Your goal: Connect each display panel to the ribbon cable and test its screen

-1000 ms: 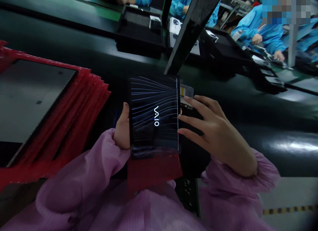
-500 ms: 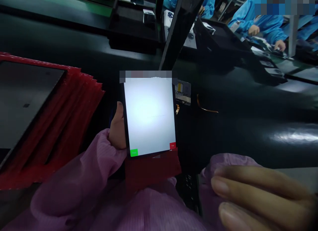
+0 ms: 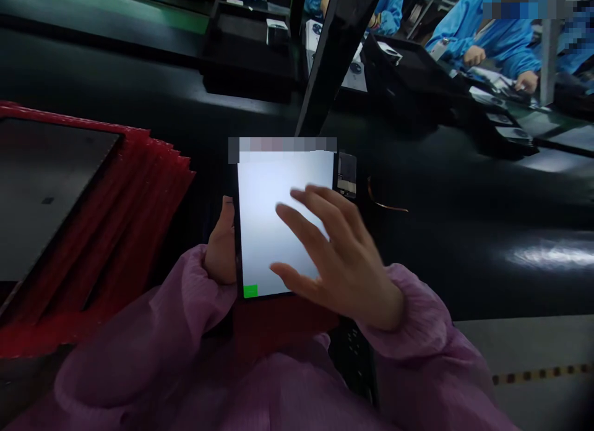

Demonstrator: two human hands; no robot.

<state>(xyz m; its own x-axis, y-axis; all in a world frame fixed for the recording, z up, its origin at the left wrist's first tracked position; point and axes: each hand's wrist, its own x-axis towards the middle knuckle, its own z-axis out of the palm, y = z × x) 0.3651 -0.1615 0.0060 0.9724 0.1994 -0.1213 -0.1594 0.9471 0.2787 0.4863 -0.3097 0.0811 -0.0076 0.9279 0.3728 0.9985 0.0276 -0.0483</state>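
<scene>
My left hand (image 3: pixel 219 248) grips the left edge of a tablet (image 3: pixel 264 233) whose screen glows white, with a small green square at its lower left corner. My right hand (image 3: pixel 334 251) hovers over the right half of that screen with its fingers spread apart, slightly blurred, holding nothing. I cannot tell whether the fingertips touch the glass. A small circuit board (image 3: pixel 346 174) pokes out at the tablet's upper right, and a thin orange flex cable (image 3: pixel 383 199) lies on the dark surface beside it. A red sheet (image 3: pixel 278 323) lies under the tablet's near edge.
A stack of red trays (image 3: pixel 139 208) holding a dark panel (image 3: pixel 41 196) sits at the left. A black slanted post (image 3: pixel 331 47) rises behind the tablet. Black trays (image 3: pixel 253 47) with small parts line the far side of the dark belt, where people in blue coats (image 3: pixel 487 41) work.
The screen went from a dark logo picture to plain white. My right hand left the tablet's right edge, drew back toward me, and has come in over the screen.
</scene>
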